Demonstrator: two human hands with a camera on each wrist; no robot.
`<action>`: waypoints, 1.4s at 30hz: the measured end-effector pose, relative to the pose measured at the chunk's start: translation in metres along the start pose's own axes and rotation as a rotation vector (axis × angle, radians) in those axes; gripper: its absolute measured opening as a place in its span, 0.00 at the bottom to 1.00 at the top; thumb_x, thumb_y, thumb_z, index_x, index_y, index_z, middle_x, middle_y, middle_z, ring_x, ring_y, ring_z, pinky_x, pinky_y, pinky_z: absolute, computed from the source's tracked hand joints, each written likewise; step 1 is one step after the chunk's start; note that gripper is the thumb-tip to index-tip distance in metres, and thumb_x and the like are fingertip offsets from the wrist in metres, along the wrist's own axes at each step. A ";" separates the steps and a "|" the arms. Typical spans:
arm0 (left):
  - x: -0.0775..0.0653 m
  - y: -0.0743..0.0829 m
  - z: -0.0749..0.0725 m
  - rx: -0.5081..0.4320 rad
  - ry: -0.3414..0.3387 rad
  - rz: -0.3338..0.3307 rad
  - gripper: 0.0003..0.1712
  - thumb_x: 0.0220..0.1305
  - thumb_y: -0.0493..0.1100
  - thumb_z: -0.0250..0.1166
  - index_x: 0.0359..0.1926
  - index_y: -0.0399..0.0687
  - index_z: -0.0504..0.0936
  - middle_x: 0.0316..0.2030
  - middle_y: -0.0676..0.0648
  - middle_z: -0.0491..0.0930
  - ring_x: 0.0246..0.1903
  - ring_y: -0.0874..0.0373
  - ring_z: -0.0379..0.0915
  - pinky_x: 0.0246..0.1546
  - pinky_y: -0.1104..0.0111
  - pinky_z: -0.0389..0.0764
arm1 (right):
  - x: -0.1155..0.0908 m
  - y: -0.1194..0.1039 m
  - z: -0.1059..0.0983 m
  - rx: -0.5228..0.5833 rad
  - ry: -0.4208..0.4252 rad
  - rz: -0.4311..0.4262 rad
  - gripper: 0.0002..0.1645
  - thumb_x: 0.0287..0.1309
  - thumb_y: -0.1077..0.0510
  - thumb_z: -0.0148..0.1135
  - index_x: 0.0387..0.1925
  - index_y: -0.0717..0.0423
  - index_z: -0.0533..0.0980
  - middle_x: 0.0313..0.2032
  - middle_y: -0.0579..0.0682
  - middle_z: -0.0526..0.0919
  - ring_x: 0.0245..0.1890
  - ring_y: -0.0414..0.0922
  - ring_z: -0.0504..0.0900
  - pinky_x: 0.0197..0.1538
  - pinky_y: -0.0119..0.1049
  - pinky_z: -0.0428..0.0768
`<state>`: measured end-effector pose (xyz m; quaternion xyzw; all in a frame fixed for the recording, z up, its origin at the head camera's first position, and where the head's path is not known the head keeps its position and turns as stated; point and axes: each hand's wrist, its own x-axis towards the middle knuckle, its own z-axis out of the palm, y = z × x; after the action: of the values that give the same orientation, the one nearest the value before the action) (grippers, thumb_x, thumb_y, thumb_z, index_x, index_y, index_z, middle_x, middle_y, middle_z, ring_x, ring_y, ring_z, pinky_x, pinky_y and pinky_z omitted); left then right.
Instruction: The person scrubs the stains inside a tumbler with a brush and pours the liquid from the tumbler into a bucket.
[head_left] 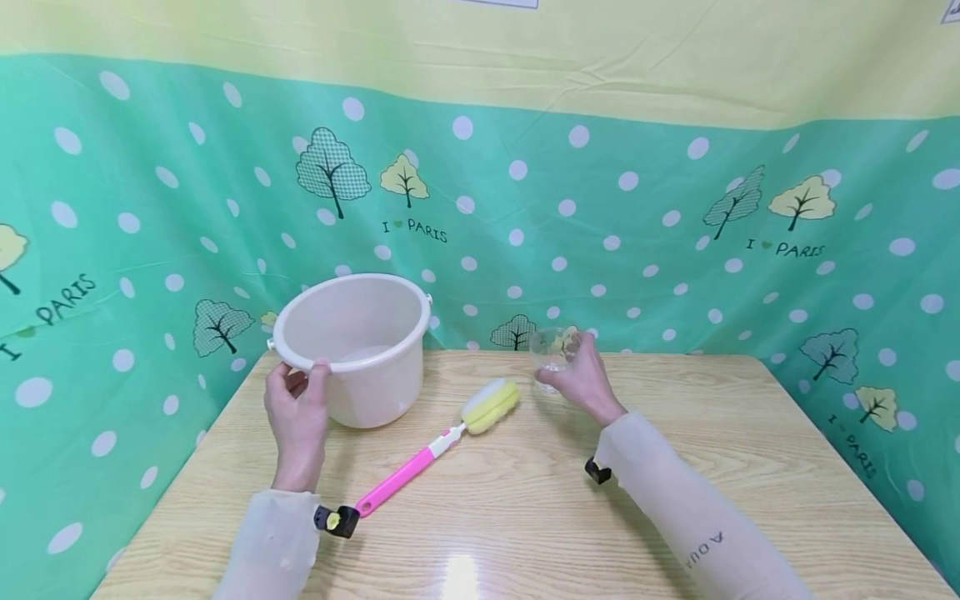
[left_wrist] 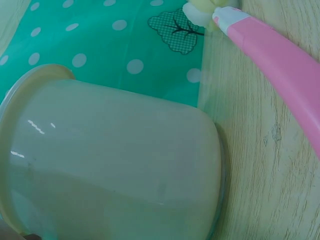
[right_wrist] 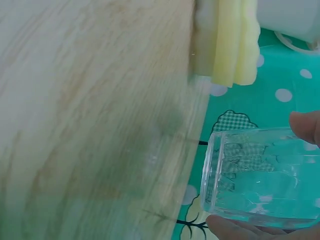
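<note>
A white plastic bucket [head_left: 378, 392] stands upright at the left of the table, its wide mouth facing up. My left hand [head_left: 298, 417] holds its near rim, thumb and fingers at the edge; in the left wrist view the bucket's side [left_wrist: 115, 160] fills much of the frame. With thumb and fingers around it, my right hand [head_left: 581, 373] grips a clear drinking glass [head_left: 549, 350] near the back edge. The glass [right_wrist: 260, 175] looks see-through and empty in the right wrist view, its thick base towards the tabletop.
Between the hands lies a bottle brush with a pink handle [head_left: 405, 473] and a yellow-and-white sponge head [head_left: 491, 406]. The wooden table [head_left: 525, 517] ends at a green dotted curtain [head_left: 510, 208] behind and on both sides.
</note>
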<state>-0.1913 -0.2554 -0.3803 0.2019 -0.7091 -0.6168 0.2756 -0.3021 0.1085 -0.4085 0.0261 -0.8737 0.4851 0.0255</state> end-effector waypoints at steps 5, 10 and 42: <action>-0.001 0.000 0.000 -0.002 0.000 -0.006 0.36 0.64 0.59 0.58 0.66 0.47 0.61 0.58 0.47 0.62 0.56 0.54 0.59 0.58 0.55 0.64 | -0.001 0.004 0.000 0.002 -0.008 0.033 0.63 0.40 0.49 0.76 0.70 0.57 0.46 0.65 0.62 0.61 0.63 0.59 0.64 0.58 0.55 0.70; -0.001 0.001 0.000 -0.004 -0.003 -0.001 0.36 0.65 0.59 0.58 0.66 0.46 0.61 0.58 0.46 0.62 0.56 0.53 0.59 0.57 0.54 0.64 | -0.001 0.006 0.000 -0.020 -0.007 0.046 0.63 0.39 0.49 0.77 0.69 0.57 0.46 0.66 0.62 0.61 0.63 0.59 0.65 0.59 0.56 0.69; -0.002 0.000 -0.001 0.008 -0.007 -0.012 0.37 0.64 0.60 0.57 0.67 0.47 0.59 0.60 0.46 0.61 0.57 0.52 0.59 0.59 0.52 0.64 | -0.008 0.013 0.000 -0.054 -0.019 0.099 0.63 0.43 0.48 0.75 0.70 0.58 0.44 0.64 0.66 0.60 0.58 0.63 0.68 0.59 0.58 0.69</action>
<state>-0.1896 -0.2550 -0.3802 0.2048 -0.7113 -0.6164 0.2686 -0.2948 0.1155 -0.4196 -0.0135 -0.8870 0.4616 -0.0060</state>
